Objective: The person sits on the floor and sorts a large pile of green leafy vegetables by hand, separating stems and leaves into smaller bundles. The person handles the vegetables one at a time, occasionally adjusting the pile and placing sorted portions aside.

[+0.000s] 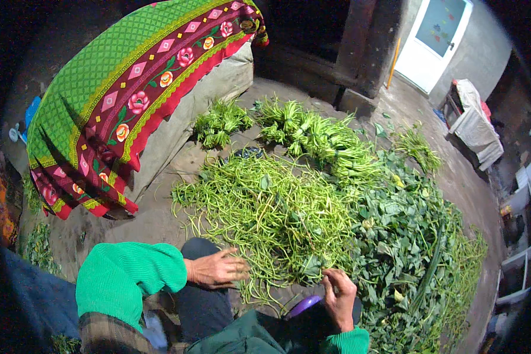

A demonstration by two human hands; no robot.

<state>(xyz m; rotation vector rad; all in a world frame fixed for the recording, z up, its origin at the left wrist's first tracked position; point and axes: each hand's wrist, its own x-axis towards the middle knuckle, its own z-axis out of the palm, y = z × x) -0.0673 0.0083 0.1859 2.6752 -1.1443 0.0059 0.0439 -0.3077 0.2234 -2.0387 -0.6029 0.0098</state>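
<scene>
A wide heap of thin green stems (265,208) lies on the ground before me. My left hand (219,268) is at its near edge with the fingers apart, and nothing shows in its grasp. To the right, my right hand (340,294) has its thumb and fingertips pinched at the edge of a green leaf (312,266); the fingers partly hide the grip. Loose dark green leaves (407,239) form a broad pile to the right of the stems. Behind the heap lie tied bundles of green stems (332,141), with another clump (221,124) further left.
A green and red flowered cloth (128,88) covers a large pale block (212,79) at upper left. A purple object (304,305) is by my knees. A dark post (358,48), a white door (433,42) and a sheet-covered object (475,121) stand farther back.
</scene>
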